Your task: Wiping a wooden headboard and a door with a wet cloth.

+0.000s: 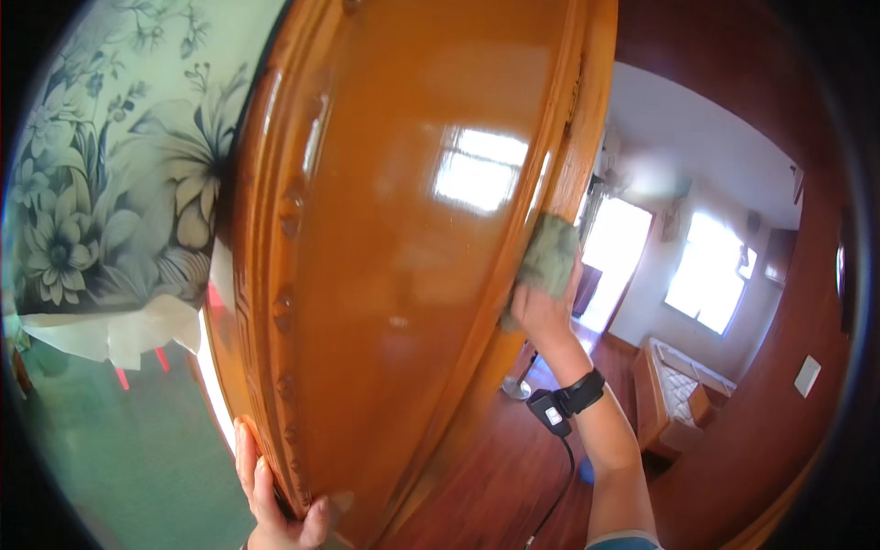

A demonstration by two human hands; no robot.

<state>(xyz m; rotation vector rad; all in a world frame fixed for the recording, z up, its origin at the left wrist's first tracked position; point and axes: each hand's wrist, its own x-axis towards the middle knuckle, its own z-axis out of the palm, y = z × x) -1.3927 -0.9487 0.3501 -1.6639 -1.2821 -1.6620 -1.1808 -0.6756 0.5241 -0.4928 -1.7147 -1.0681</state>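
Note:
A glossy orange-brown wooden door (405, 275) with carved moulding fills the middle of the head view. My right hand (546, 309) presses a grey-green cloth (550, 254) against the door's right edge, with the fingers over its lower part. A black strap with a small cabled device (553, 412) is round my right wrist. Low at the left, my left hand (278, 491) grips the door's other edge, its thumb on the panel side and its fingers on the far side. Window light reflects in the varnish.
A flower-patterned cover (124, 185) hangs at the left above a green floor (151, 440). To the right are a reddish wall with a white switch plate (807, 376), a wooden floor (495, 467), and a wooden bed frame (660, 392) beyond the doorway.

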